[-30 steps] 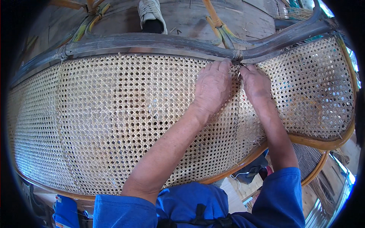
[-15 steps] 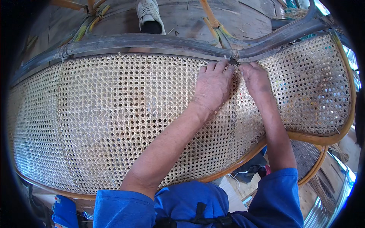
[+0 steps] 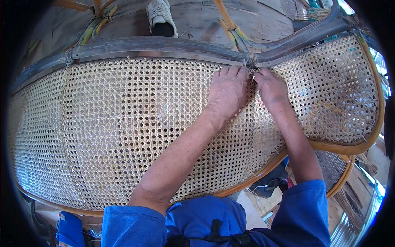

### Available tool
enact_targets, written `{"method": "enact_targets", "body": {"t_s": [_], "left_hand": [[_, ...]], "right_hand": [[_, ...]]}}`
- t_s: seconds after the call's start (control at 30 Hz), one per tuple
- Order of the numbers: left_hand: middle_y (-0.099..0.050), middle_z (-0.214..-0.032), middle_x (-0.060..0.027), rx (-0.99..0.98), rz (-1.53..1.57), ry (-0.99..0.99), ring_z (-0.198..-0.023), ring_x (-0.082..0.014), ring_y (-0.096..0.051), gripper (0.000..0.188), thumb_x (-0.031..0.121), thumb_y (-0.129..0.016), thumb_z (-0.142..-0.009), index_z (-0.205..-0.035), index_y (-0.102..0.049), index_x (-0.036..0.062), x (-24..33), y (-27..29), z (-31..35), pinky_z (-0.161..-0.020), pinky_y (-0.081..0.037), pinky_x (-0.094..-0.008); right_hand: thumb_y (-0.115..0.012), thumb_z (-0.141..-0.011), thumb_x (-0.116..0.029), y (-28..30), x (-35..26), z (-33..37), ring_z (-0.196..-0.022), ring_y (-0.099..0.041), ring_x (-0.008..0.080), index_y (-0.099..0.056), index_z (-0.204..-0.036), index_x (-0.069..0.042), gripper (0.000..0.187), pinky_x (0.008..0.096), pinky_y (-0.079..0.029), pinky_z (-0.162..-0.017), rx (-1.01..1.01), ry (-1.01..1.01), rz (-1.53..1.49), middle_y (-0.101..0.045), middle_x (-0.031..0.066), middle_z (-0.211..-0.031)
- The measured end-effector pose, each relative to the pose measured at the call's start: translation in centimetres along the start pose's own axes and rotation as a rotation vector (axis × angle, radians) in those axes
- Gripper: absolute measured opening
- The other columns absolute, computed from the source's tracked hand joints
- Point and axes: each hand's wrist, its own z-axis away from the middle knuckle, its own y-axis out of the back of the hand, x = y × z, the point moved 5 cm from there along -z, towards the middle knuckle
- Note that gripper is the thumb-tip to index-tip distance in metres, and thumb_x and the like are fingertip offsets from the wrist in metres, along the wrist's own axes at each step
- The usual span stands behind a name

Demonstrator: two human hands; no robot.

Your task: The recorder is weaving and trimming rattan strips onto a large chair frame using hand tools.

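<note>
A long panel of woven cane webbing stretches across the view, set in a curved rattan furniture frame. At the panel's far edge, beside a bound joint of the frame, my two hands work close together. My left hand rests on the webbing with its fingers curled over the edge; what they hold, if anything, is hidden. Just to its right, my right hand is closed in a pinch on something small and dark that I cannot make out. A pale strand end sticks up near the left fingertips.
Rattan legs rise beyond the frame, near a white shoe on the wooden floor. A second, smaller cane piece lies under the right end. Loose cane strands lie at lower right. At lower left is a blue object.
My right hand has shifted slightly down and left, its wrist turning a little. My left hand has moved slightly left along the panel edge.
</note>
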Motion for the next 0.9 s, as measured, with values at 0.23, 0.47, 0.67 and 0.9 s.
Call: {"method": "enact_targets", "body": {"t_s": [0.23,0.47,0.67,0.9], "left_hand": [[-0.054,-0.121,-0.0134,0.114,0.041,0.008,-0.108,-0.0295,-0.053,0.042,0.013,-0.057,-0.08,-0.121,-0.052,0.0045,0.0,0.7,-0.2,-0.092,-0.042,-0.0415],[-0.051,-0.128,-0.0114,0.043,-0.033,-0.043,-0.119,-0.0317,-0.047,0.044,0.014,-0.056,-0.084,-0.126,-0.05,0.0079,0.1,-0.5,0.3,-0.097,-0.04,-0.0436],[-0.053,-0.124,-0.0098,-0.105,-0.058,-0.061,-0.116,-0.0298,-0.047,0.033,0.016,-0.059,-0.081,-0.113,-0.06,0.01,-0.2,-0.7,0.5,-0.097,-0.039,-0.0443],[-0.057,-0.115,-0.013,0.147,-0.257,-0.385,-0.103,-0.0324,-0.053,0.032,0.015,-0.06,-0.079,-0.111,-0.061,0.0073,0.2,-0.9,-0.1,-0.086,-0.043,-0.0454]], "right_hand": [[-0.052,-0.082,-0.006,0.3,-0.3,-0.3,-0.089,-0.061,0.0292,-0.061,-0.091,-0.007,0.013,0.042,-0.051,-0.074,-0.021,0.007,0.042,-0.057,0.0096,-0.091],[-0.049,-0.09,-0.007,1.4,0.5,0.2,-0.088,-0.061,0.0265,-0.062,-0.099,-0.006,0.016,0.0366,-0.051,-0.076,-0.102,-0.143,-0.189,-0.061,0.0116,-0.102],[-0.059,-0.088,-0.005,7.2,-1.4,12.9,-0.073,-0.058,0.0104,-0.065,-0.102,0.0,0.016,0.0243,-0.048,-0.067,0.125,-0.713,-0.898,-0.065,0.0059,-0.087],[-0.059,-0.089,-0.009,0.2,-1.2,30.6,-0.069,-0.055,0.0063,-0.065,-0.098,0.0,0.013,0.0222,-0.045,-0.063,0.282,-1.056,-1.24,-0.061,0.0005,-0.079]]}}
